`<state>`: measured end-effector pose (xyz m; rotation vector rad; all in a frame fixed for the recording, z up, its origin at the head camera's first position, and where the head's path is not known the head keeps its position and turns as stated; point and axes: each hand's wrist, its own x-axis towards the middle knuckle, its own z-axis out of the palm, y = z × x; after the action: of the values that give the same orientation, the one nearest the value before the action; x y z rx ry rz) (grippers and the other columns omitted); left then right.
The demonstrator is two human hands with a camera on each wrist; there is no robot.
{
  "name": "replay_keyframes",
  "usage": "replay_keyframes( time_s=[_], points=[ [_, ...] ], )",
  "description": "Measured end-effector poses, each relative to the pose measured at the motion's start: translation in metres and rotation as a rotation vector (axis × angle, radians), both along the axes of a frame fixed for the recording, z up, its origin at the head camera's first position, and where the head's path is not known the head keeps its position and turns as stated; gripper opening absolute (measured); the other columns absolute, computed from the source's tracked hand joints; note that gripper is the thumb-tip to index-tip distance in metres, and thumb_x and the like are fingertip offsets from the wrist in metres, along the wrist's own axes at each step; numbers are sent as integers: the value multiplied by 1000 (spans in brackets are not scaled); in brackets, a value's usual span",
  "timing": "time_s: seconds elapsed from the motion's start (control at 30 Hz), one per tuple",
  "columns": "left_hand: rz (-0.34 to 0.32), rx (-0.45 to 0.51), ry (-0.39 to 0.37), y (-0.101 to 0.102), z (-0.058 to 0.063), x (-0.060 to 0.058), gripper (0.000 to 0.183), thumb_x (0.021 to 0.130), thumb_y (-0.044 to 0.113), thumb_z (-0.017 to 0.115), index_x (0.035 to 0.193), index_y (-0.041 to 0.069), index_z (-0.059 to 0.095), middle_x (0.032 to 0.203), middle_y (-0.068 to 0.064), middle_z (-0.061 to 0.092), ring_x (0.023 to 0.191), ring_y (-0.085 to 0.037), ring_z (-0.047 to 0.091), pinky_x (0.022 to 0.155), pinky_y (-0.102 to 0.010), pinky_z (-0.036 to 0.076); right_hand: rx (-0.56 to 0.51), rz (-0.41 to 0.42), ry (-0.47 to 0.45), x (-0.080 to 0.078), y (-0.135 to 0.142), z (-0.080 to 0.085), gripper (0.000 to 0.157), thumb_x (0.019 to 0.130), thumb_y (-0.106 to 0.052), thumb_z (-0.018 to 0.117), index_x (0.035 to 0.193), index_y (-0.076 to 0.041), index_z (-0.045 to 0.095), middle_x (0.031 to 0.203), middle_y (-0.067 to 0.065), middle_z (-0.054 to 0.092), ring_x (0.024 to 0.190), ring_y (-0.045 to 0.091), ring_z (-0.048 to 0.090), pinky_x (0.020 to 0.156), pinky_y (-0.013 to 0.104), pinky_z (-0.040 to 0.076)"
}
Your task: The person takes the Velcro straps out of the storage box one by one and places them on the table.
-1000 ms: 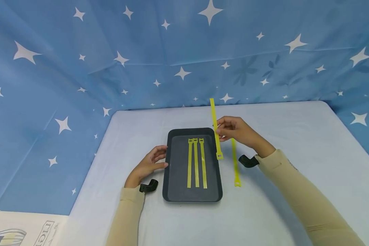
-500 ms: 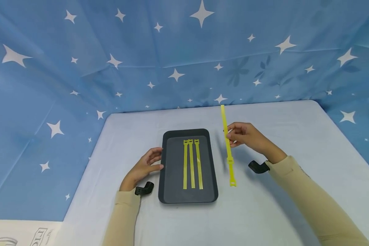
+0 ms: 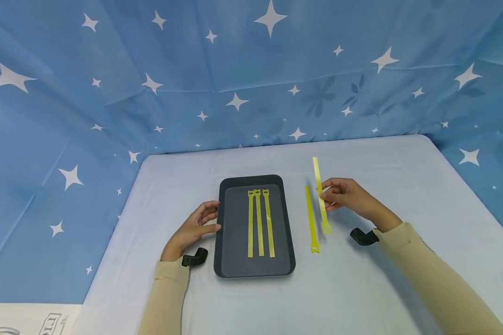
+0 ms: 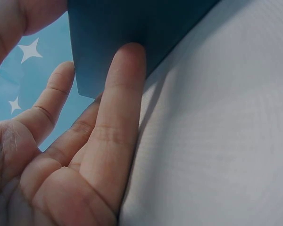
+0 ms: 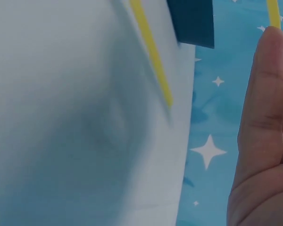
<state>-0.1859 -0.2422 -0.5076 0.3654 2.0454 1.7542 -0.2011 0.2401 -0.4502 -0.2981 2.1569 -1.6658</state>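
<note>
In the head view, my right hand (image 3: pixel 341 197) pinches a yellow cable strap (image 3: pixel 317 172) near its middle, its slotted head pointing toward me. A second yellow strap (image 3: pixel 310 214) lies on the table just left of it. Both also show in the right wrist view, the held strap (image 5: pixel 273 13) above a fingertip and the lying strap (image 5: pixel 153 59) on the cloth. My left hand (image 3: pixel 194 228) rests its fingertips on the left side of a dark grey tray (image 3: pixel 232 237); in the left wrist view straight fingers (image 4: pixel 125 89) touch its outer wall (image 4: pixel 113 28). Three straps (image 3: pixel 260 228) lie lengthwise inside.
A white cloth (image 3: pixel 348 288) covers the table. Blue curtain (image 3: pixel 184 83) with white stars hangs behind and to the left. A printed pale sheet (image 3: pixel 25 318) shows at the lower left corner. Each wrist wears a black camera mount (image 3: pixel 194 257).
My right hand has carried its strap from over the tray's right edge to the right and nearer, past the strap lying on the table. The left hand stays at the tray; the head view shifts slightly.
</note>
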Motion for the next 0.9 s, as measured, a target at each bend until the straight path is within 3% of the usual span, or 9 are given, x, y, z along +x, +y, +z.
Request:
replay_keyframes(
  time_s=[0.4,0.7,0.9],
  points=[
    [-5,-4,4,0,0,-1,76,99,4,76,162,-5,35,166,-30,37,152,-50,37,104,-21,48,18,-4,-93,12,19,-23,36,107,-3,66,131,19,53,90,6,76,78,13,74,76,31,65],
    [-6,-8,13,0,1,0,76,98,5,76,162,-5,35,166,-31,37,152,-51,37,105,-21,47,75,-22,-202,14,18,-30,28,105,-2,67,124,16,56,86,9,74,72,11,73,71,27,63],
    [-10,-11,22,0,2,0,75,98,4,75,162,-5,36,165,-31,38,152,-50,38,109,-25,44,125,-29,-224,16,17,-32,25,105,-4,68,121,13,58,84,8,72,70,12,72,69,27,63]
  ],
)
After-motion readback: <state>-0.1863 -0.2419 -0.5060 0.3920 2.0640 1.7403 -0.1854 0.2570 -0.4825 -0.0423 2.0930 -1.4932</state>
